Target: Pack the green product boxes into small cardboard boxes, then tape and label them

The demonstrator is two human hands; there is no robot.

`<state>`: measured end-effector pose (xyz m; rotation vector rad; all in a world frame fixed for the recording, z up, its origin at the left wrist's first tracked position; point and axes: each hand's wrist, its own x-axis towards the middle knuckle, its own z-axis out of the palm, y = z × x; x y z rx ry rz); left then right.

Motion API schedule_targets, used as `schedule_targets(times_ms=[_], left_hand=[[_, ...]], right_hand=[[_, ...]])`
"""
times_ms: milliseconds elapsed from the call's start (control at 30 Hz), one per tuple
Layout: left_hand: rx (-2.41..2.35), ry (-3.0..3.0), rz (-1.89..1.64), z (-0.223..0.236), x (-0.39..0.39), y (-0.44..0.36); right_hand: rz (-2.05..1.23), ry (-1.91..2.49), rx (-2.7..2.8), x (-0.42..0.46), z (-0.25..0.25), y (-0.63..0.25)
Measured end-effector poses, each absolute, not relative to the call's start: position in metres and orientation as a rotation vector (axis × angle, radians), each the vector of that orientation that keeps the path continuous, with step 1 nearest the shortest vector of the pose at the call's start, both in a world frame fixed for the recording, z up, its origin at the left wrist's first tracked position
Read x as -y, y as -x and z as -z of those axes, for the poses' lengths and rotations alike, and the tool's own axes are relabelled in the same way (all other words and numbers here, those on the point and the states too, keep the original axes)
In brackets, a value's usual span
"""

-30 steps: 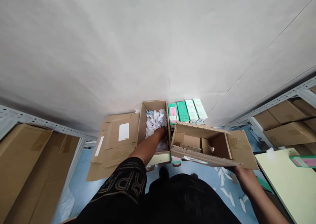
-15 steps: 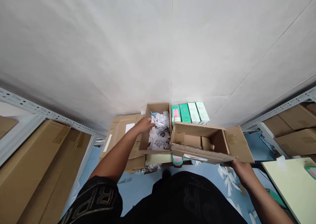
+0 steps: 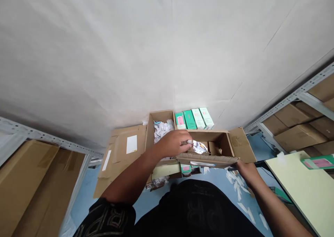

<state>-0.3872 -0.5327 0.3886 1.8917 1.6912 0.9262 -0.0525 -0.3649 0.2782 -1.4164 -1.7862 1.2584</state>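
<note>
My left hand point(image 3: 174, 143) is closed on the end of a crumpled, shiny white packet point(image 3: 200, 147), holding it over the opening of a tilted cardboard box point(image 3: 231, 144). Inside that box, bare cardboard shows with a small pale scrap near its right end. At the box's near right corner, my right hand point(image 3: 244, 169) grips the cardboard, its fingers partly hidden beneath. Left of it stands an open carton point(image 3: 159, 116) filled with crumpled white packets point(image 3: 162, 129), partly covered by my left hand and forearm.
Several green and white product boxes point(image 3: 190, 119) stand against the wall behind. Flattened cardboard point(image 3: 117, 143) with white labels lies on the left. Shelves with cartons point(image 3: 300, 136) flank both sides. A pale table point(image 3: 294, 181) is at right; white scraps point(image 3: 237, 183) litter the blue floor.
My left hand has come out of the left carton with a white packet and moved right, over the tilted box. My right hand keeps its grip on the box corner.
</note>
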Motion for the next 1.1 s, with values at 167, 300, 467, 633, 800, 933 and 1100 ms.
schedule_targets(times_ms=[167, 300, 467, 633, 800, 933, 1100], left_hand=[[-1.573, -2.014, -0.884, -0.369, 0.515, 0.371], [-1.665, -2.060, -0.959, -0.367, 0.506, 0.366], [-1.972, -1.855, -1.220, -0.364, 0.474, 0.333], [-1.971, -1.720, -1.236, -0.360, 0.428, 0.262], [-1.802, -1.378, -1.332, -0.338, 0.363, 0.161], [-1.615, -0.999, -1.376, -0.298, 0.306, 0.064], [-1.163, -0.697, -1.271, -0.248, 0.254, -0.036]], right_hand=[[-1.178, 1.383, 1.758, 0.384, -0.288, 0.047], [-1.206, 1.359, 1.688, 0.393, -0.295, 0.024], [-1.171, 1.450, 1.505, 0.388, -0.288, -0.036], [-1.129, 1.568, 1.310, 0.364, -0.271, -0.122], [-1.058, 1.594, 1.181, 0.335, -0.253, -0.220], [-1.037, 1.646, 1.002, 0.322, -0.236, -0.296], [-0.946, 1.700, 0.795, 0.321, -0.214, -0.370]])
